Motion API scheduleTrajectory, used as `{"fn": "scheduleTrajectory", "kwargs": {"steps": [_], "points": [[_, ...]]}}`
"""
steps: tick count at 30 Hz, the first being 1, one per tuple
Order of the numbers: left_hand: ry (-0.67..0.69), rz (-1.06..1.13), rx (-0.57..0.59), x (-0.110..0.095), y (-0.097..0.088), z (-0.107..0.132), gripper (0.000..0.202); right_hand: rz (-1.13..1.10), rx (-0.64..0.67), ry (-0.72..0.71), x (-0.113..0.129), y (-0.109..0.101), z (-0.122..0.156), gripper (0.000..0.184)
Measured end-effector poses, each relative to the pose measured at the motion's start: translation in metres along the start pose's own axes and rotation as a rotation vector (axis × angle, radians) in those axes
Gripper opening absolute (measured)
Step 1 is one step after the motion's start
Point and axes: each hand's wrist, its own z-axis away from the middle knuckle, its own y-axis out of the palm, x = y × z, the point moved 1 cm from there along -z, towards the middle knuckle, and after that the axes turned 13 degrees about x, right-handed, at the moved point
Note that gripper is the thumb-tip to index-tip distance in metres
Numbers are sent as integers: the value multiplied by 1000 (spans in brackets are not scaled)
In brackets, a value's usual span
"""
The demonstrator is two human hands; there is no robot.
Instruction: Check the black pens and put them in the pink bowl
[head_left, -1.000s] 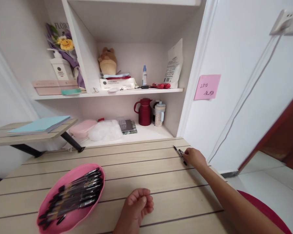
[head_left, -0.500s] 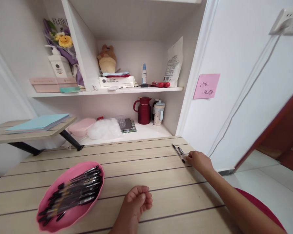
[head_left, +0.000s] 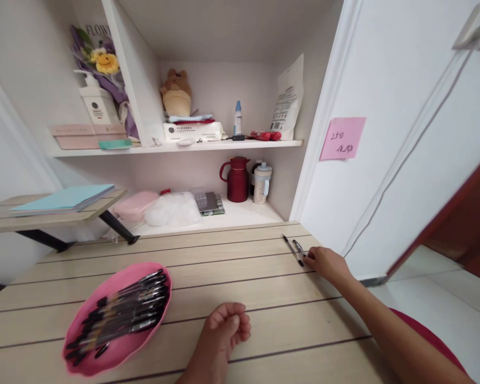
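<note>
My right hand (head_left: pixel 327 263) reaches to the far right corner of the wooden table (head_left: pixel 264 298). Its bunched fingertips pinch the near end of a black pen (head_left: pixel 292 249) that lies flat on the table. A second short black piece (head_left: pixel 298 247), perhaps a cap or another pen, lies right beside it. My left hand (head_left: pixel 225 326) rests near the front middle of the table, curled into a loose fist with nothing in it. A pink oval tray (head_left: pixel 104 349) at the front left holds several black pens (head_left: pixel 124 309).
Behind the table is a white shelf unit (head_left: pixel 176 149) holding a red jug (head_left: pixel 237 179), a mug, a plush toy, boxes and bottles. At the left, a raised wooden stand (head_left: pixel 44 216) carries a blue folder. A pink sticky note (head_left: pixel 342 138) is on the right wall.
My right hand has drawn back slightly along the pen, from lying over it to touching only its near end. The left hand and the tray have stayed put.
</note>
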Motion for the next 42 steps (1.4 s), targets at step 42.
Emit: {"fn": "scheduleTrajectory", "kwargs": {"steps": [42], "points": [[-4, -1, 24, 2, -2, -2, 31, -124, -114, 32, 4, 11, -2, 32]]}}
